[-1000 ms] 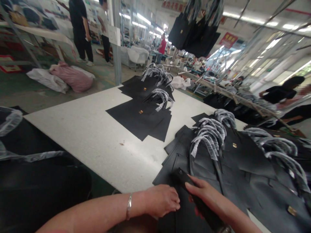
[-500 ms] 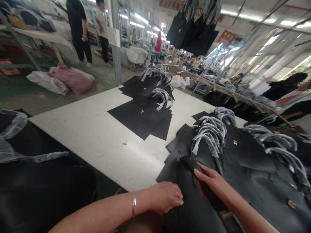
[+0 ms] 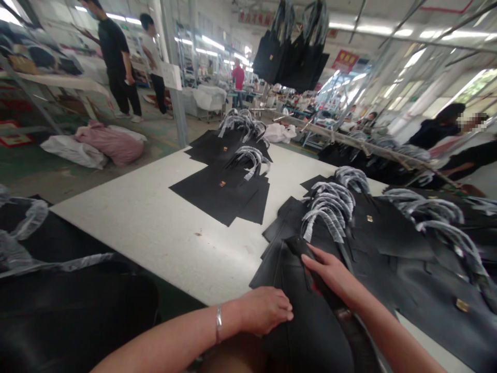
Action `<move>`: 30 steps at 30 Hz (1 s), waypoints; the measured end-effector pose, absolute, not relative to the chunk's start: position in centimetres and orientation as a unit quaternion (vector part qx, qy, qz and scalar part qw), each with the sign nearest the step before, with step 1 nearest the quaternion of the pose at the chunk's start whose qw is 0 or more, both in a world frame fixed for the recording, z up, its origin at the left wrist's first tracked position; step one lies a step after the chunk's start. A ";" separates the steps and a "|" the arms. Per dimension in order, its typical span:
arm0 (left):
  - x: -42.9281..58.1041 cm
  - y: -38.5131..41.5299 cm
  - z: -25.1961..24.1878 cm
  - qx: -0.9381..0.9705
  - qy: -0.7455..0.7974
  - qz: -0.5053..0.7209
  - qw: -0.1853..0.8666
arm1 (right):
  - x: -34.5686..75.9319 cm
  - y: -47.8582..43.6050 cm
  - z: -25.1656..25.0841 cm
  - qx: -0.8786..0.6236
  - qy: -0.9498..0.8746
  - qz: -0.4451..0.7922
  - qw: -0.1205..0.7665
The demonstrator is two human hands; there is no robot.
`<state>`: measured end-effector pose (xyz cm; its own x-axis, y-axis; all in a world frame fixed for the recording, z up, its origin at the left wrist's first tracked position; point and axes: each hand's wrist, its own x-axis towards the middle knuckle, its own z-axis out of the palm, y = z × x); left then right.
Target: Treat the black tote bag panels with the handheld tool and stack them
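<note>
A black handbag piece (image 3: pixel 306 321) of smooth leather-like material lies in front of me at the table's near edge. My left hand (image 3: pixel 267 309), with a silver bracelet at the wrist, has its fingers curled closed on the left edge of this piece. My right hand (image 3: pixel 330 272) is wrapped round a long black handheld tool (image 3: pixel 301 247), whose exact kind I cannot make out. Its front end points up and left over the piece, and a dark thick part trails down behind the hand. Just beyond it, plastic-wrapped bag handles (image 3: pixel 324 220) stand up from overlapping black bag pieces.
On the pale table (image 3: pixel 147 217) lie more black bag pieces (image 3: pixel 221 186) with gold clasps. Further bags (image 3: pixel 407 280) spread over the right side. A large black bag (image 3: pixel 70 311) is at my left. Finished-looking bags (image 3: pixel 291 57) hang overhead. People (image 3: pixel 116 62) stand in the background.
The right hand and its tool have shifted slightly up and left over the piece. The left hand stays at the edge. The whole view has turned a little.
</note>
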<state>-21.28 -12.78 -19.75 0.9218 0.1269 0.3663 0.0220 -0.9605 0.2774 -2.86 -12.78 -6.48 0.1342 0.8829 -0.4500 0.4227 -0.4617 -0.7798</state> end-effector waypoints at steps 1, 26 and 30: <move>-21.3 -12.8 -19.8 0.971 0.037 0.192 0.134 | -2.2 -13.4 -6.3 -0.705 -0.460 0.486 0.235; -18.9 -11.6 -19.4 0.883 0.312 0.236 0.259 | 4.1 -21.1 -4.8 -0.730 -0.361 0.479 0.326; -16.6 -9.4 -18.6 0.833 0.463 0.178 0.246 | 5.5 -25.9 -5.9 -0.753 -0.302 0.462 0.357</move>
<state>-16.63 -9.43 -18.56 0.5088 0.8582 0.0684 0.6834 -0.4510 0.5741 5.47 -25.90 -5.90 0.3895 0.7858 -0.4804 0.1255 -0.5620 -0.8176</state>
